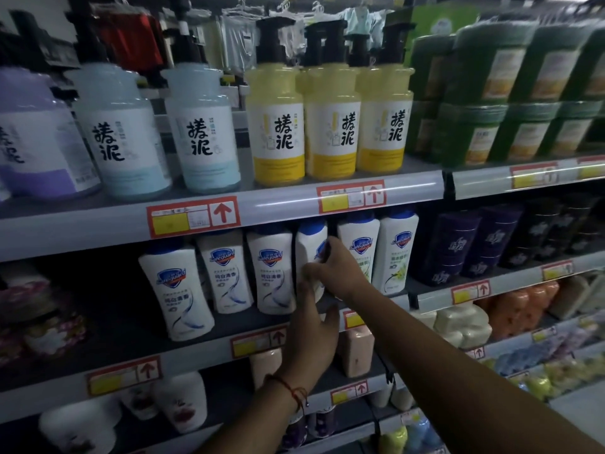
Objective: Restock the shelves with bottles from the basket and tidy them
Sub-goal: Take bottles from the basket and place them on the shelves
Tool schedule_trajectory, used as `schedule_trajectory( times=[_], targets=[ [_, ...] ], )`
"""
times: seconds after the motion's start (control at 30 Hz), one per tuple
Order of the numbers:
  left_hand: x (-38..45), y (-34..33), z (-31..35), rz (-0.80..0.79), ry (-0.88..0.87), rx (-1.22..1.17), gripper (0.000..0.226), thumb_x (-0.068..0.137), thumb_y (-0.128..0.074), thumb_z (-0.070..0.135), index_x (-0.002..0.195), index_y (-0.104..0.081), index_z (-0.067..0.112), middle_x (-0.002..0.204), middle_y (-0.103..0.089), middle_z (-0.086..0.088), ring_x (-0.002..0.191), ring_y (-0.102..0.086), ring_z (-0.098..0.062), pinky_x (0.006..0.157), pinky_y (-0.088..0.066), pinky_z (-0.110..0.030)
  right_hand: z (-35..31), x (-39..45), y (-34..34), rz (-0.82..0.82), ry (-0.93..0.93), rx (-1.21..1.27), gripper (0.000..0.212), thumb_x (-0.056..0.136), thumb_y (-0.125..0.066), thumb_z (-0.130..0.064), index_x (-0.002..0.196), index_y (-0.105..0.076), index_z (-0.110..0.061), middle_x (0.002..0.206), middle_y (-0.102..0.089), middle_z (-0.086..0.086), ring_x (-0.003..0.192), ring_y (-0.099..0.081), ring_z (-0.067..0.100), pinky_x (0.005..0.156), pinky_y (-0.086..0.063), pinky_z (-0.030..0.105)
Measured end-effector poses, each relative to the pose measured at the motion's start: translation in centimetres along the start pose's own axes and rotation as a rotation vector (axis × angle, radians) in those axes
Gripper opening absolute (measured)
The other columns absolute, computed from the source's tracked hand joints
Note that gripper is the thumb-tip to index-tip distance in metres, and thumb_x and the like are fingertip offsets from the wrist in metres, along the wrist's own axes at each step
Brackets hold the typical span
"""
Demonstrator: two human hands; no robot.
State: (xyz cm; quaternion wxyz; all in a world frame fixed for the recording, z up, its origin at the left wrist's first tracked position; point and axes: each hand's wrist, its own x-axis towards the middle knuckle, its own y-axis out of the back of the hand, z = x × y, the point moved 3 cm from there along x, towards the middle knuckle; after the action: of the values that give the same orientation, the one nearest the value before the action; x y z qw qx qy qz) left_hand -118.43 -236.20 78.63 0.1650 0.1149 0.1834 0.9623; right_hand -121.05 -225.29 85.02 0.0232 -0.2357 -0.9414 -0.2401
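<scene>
A row of white Safeguard bottles with blue caps stands on the second shelf (196, 347). My right hand (337, 271) grips one of them, a white bottle (311, 247) in the middle of the row, turned so that its label faces sideways. My left hand (314, 335) reaches up below it, fingers straight, fingertips touching the bottle's lower part. Two bottles (394, 253) stand to its right and three bottles (226, 273) to its left. No basket is in view.
The top shelf (278, 199) carries pale blue, yellow (330, 126) and purple pump bottles and green packs (491, 93). Dark purple packs (458, 244) stand right of the white row. Lower shelves hold pink bottles (357, 352), white bottles and soap bars.
</scene>
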Motion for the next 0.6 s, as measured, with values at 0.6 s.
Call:
schedule_trajectory(
  times=[0.6],
  targets=[
    [3.9,0.3,-1.6,-0.048,0.003,0.020,0.066,0.098,-0.056,0.030,0.158,-0.027,0.024,0.156,-0.043,-0.004,0.143,-0.043,-0.019,0.116,-0.040,-0.045,2.2,-2.3,-2.0,-0.067,-0.218,0.499,0.032,0.093,-0.068,-0.008,0.122,-0.056,-0.009,0.118,-0.072,0.005,0.112,-0.069,0.020,0.083,-0.058,0.030]
  ],
)
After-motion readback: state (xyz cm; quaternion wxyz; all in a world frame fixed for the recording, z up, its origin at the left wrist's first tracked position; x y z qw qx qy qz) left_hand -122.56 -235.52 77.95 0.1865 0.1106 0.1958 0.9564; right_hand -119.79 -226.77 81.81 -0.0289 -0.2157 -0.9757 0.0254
